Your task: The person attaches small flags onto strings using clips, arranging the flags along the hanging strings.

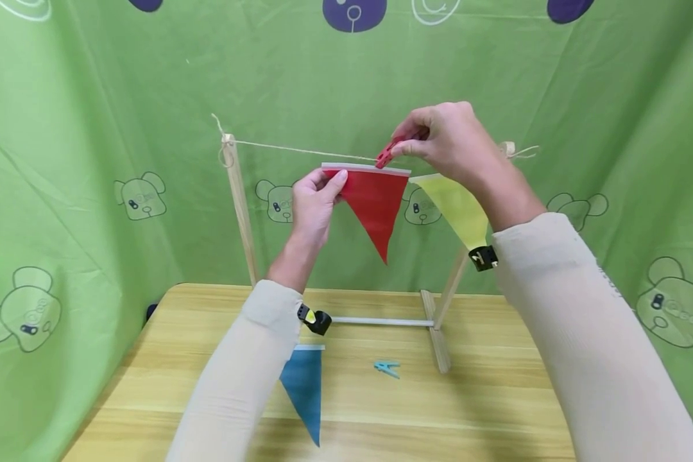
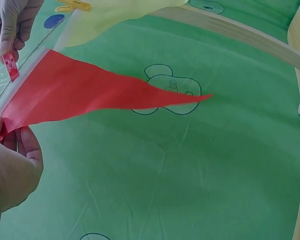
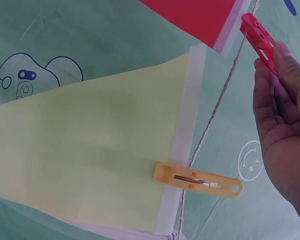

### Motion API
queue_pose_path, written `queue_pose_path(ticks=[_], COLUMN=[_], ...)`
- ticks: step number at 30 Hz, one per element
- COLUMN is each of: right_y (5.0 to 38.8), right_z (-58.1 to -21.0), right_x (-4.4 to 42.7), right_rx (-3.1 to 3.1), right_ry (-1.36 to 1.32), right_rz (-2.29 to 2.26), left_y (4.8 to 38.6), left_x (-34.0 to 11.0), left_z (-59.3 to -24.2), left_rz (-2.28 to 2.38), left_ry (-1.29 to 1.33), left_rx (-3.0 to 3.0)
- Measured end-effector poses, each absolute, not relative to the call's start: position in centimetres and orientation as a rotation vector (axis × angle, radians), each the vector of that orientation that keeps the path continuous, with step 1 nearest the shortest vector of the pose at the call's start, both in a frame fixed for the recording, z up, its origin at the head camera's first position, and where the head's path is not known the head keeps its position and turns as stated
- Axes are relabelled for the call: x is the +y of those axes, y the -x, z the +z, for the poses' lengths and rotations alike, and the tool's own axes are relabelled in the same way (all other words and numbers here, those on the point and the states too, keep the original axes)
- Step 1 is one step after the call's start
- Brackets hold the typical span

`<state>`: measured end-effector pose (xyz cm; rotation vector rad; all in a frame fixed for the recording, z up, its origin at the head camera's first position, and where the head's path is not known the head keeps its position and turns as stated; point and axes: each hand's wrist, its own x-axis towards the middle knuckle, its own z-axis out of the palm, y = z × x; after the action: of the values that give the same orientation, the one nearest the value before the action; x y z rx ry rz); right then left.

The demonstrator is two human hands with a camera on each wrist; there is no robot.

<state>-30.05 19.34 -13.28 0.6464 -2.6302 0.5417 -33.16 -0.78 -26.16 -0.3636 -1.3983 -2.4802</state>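
Only wrist views show an orange clip point(image 3: 196, 176) near the red clip point(image 3: 256, 37).

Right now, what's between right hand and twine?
The red clothespin, pinched by the right hand, its far end at the twine. Shows in the right wrist view.

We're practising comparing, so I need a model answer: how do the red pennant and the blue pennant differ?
Pose: the red pennant is held up with its point down; the blue pennant lies on the table.
Handling: the left hand pinches the red pennant near a top corner; neither hand touches the blue pennant.
Colour: one red, one blue.
Shared: both are triangular, pale along the wide edge.
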Motion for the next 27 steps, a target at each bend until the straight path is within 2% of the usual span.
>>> queue_pose_path(ticks=[27], right_y=[30.19], right_z=[-13.40], right_x=[18.55], right_rx=[-2.638], right_ry=[-0.773], right_rz=[0.361], left_y=[33.27], left_x=[-0.49], left_z=[-25.88], left_rz=[-2.505], left_ry=[0.362], left_rx=[-1.380])
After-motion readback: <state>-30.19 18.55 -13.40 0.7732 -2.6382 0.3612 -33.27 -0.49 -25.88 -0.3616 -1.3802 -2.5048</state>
